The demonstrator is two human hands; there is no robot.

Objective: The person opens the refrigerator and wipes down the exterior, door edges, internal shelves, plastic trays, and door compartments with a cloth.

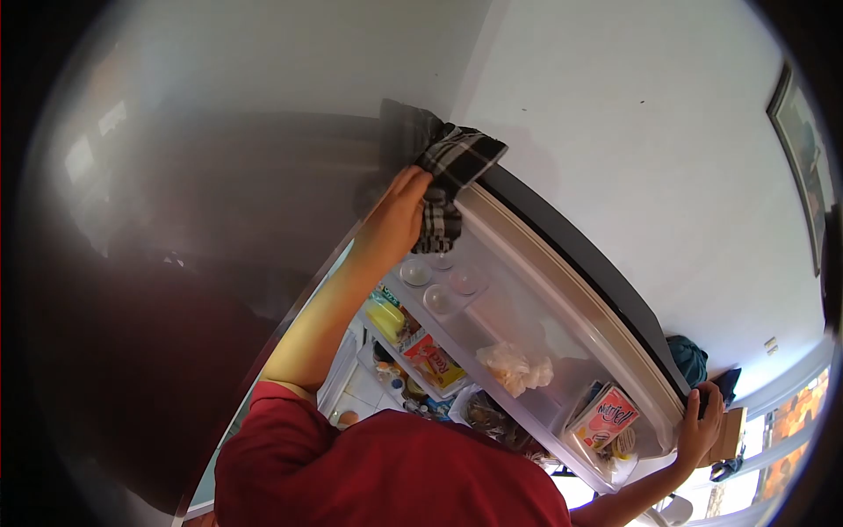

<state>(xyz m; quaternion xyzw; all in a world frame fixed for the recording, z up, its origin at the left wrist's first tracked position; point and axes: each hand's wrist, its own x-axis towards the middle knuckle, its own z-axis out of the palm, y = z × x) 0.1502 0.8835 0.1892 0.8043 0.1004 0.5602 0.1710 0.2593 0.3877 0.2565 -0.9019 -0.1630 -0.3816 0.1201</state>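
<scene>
Plaid cloth [465,164]: it is draping over the near end of the refrigerator door [575,241], just beside a shiny grey panel [237,202], and a fold is hanging down against the door's pale inner side.
Left hand [402,211]: its fingers are clamping on the cloth, as I'm seeing it.
Right hand [700,429]: it is curling over the door's far end and touching it; whether it is gripping or only resting, I cannot tell.
Rubbing: I'm judging that the fabric should be lying flat under the fingertips and following the rim, with the right hand steadying the door.
Egg cups [415,273]: 4 are sitting just below the hanging fold, so a loose end could be catching there.
Edges: the dark rim is curving between the 2 hands, while the panel is crowding the left one.
Open room: beyond the rim, bare wall [606,97] is leaving space for moving.
</scene>
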